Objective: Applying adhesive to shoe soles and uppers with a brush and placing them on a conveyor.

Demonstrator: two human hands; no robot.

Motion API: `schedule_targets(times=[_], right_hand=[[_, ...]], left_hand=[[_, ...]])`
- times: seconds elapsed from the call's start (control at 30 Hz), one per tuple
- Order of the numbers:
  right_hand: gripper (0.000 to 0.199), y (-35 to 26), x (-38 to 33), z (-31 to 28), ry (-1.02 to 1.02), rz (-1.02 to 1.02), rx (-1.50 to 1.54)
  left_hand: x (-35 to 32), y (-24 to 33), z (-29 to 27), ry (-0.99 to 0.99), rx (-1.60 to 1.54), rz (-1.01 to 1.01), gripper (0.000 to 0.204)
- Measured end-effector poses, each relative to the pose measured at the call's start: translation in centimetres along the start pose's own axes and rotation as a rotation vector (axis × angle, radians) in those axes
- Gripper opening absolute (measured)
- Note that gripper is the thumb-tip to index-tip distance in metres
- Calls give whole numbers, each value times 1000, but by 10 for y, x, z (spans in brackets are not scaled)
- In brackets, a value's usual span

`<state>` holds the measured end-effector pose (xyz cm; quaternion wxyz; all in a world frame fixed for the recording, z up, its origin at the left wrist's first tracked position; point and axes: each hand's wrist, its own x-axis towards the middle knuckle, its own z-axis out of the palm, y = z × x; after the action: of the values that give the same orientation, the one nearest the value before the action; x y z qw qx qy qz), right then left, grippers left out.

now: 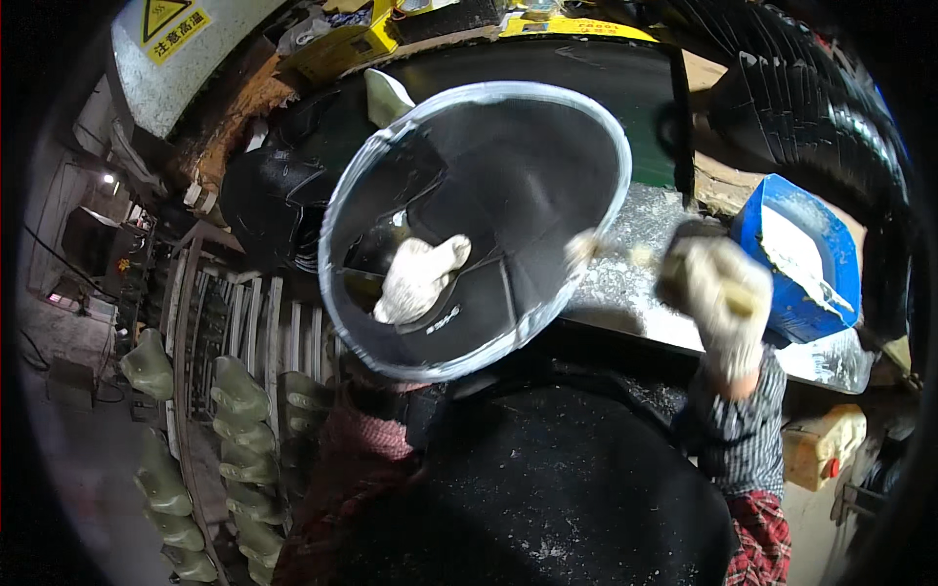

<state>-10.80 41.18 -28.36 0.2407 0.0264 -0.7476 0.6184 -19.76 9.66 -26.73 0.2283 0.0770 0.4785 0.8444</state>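
A wide oval thing with a pale grey rim (pixel 625 146) and a dark, see-through middle hangs tilted before me. Inside its outline shows my left hand (pixel 420 280) in a white knit glove, fingers curled, against a black flat piece (pixel 464 317) with a small white mark. What those fingers grip is hidden. Off to the right, my right hand (pixel 725 293), gloved and blurred by motion, is closed beside a dark brown shape too smeared to name. Close to it stands a blue bin (pixel 842 259) with white powder (pixel 793 244) inside.
The metal worktop (pixel 640 249) is dusted white. Black stacked sheets (pixel 806 107) rise at the back right. Olive-green foot-shaped forms (pixel 244 430) stand in rows on racks at the lower left. A whitish form (pixel 388 98) sits behind the oval. A yellowish canister (pixel 826 444) is low right.
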Motion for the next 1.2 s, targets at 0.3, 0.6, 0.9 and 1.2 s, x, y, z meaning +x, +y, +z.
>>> schedule_targets(times=[0.3, 0.6, 0.9, 1.2], right_hand=[[18, 23, -1, 23, -95, 762, 504], [16, 41, -19, 3, -221, 146, -195], [42, 51, -28, 22, -166, 185, -43], [30, 44, -16, 65, -388, -27, -151]], left_hand=[[18, -10, -10, 140, 7, 28, 42], [195, 3, -50, 240, 1757, 102, 49], [38, 52, -87, 613, 606, 777, 53], [-210, 246, -149, 1633, 971, 886, 81]])
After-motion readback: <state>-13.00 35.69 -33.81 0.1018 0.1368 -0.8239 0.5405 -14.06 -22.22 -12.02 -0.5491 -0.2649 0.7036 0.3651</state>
